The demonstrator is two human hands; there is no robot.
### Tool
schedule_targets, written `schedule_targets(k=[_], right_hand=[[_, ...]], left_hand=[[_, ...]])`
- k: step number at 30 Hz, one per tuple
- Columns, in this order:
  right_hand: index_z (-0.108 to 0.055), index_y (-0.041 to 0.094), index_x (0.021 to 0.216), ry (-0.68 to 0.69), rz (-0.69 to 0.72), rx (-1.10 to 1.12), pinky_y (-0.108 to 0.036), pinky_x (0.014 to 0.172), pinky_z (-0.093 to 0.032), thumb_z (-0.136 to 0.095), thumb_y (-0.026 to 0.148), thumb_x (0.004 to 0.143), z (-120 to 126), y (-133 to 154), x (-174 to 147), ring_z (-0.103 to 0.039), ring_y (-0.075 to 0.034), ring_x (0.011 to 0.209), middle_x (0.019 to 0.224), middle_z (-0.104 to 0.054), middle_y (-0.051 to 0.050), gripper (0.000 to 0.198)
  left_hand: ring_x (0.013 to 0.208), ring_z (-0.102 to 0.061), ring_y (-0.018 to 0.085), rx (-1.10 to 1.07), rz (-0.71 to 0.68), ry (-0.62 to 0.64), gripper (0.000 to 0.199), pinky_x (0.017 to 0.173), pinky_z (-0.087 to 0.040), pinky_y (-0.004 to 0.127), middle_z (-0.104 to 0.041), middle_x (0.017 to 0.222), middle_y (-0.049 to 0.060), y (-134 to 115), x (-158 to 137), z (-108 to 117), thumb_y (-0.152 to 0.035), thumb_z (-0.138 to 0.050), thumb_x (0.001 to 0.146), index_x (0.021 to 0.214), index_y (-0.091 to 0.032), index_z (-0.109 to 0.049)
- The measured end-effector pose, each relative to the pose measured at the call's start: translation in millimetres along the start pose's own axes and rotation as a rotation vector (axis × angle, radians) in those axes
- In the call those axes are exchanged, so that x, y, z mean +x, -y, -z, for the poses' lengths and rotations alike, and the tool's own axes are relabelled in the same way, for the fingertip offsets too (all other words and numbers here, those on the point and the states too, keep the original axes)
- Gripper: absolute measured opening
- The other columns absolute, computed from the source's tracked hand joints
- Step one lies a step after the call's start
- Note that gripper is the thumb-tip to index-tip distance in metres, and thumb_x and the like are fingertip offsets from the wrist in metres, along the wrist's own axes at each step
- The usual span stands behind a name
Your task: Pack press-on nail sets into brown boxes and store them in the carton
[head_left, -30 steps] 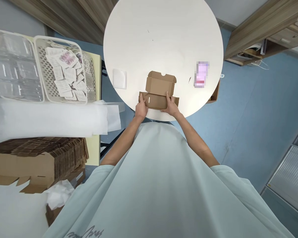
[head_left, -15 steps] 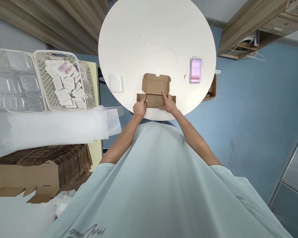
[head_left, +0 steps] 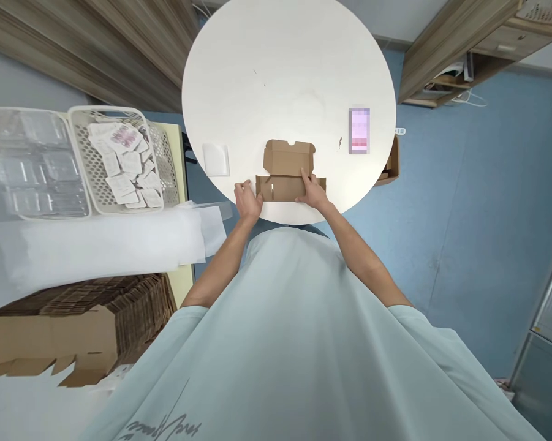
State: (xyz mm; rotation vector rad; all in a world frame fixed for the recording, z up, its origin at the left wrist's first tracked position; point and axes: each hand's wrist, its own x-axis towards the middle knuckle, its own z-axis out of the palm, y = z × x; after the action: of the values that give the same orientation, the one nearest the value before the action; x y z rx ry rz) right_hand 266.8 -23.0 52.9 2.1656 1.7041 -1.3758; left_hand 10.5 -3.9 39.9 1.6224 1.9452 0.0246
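A brown cardboard box, partly folded, lies near the front edge of the round white table. Its lid panel with a half-round notch spreads flat away from me, while the base part is nearer my body. My right hand grips the base at its right side, index finger laid over the inside and thumb at the front wall. At the left end, my left hand has its fingers partly curled and apart from the thumb, which is beside the box's left flap. A narrow slot shows in the base near that end.
A white square packet lies left on the table; a blurred phone-like object lies right. To my left are a basket of white packets, clear plastic containers, white sheeting and stacked flat cardboard boxes.
My left hand has shifted left off the inside of the base, baring its left end and slot. My right hand keeps its grip, and the box has hardly moved.
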Motion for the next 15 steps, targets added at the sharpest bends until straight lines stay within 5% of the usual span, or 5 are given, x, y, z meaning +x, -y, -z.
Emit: schedule_targets(k=[5,9,15], right_hand=[[0.003,0.036,0.190,0.001,-0.009,-0.001,-0.063,0.123,-0.059,-0.089,0.026,0.093,0,0,0,-0.064,-0.046,0.150,0.188,-0.026,-0.024,0.134],[0.002,0.035,0.190,-0.003,-0.005,-0.009,-0.064,0.122,-0.060,-0.089,0.027,0.092,-1,-2,2,-0.063,-0.047,0.151,0.189,-0.025,-0.024,0.134],[0.005,0.036,0.189,-0.013,0.011,-0.004,-0.065,0.122,-0.060,-0.094,0.031,0.088,-4,-7,6,-0.060,-0.048,0.155,0.189,-0.026,-0.023,0.142]], left_hand=[[0.121,-0.077,0.032,-0.044,0.016,0.113,0.017,0.116,-0.056,0.046,-0.074,0.138,0.016,0,-1,0,-0.023,-0.061,0.105,0.120,-0.022,-0.071],[0.114,-0.079,0.029,-0.121,0.007,0.196,0.017,0.109,-0.058,0.041,-0.082,0.122,0.010,-18,-12,3,-0.029,-0.067,0.107,0.123,-0.024,-0.065],[0.114,-0.078,0.029,-0.141,-0.055,0.206,0.037,0.110,-0.057,0.042,-0.077,0.141,0.014,-40,-18,-1,-0.044,-0.074,0.107,0.134,-0.022,-0.063]])
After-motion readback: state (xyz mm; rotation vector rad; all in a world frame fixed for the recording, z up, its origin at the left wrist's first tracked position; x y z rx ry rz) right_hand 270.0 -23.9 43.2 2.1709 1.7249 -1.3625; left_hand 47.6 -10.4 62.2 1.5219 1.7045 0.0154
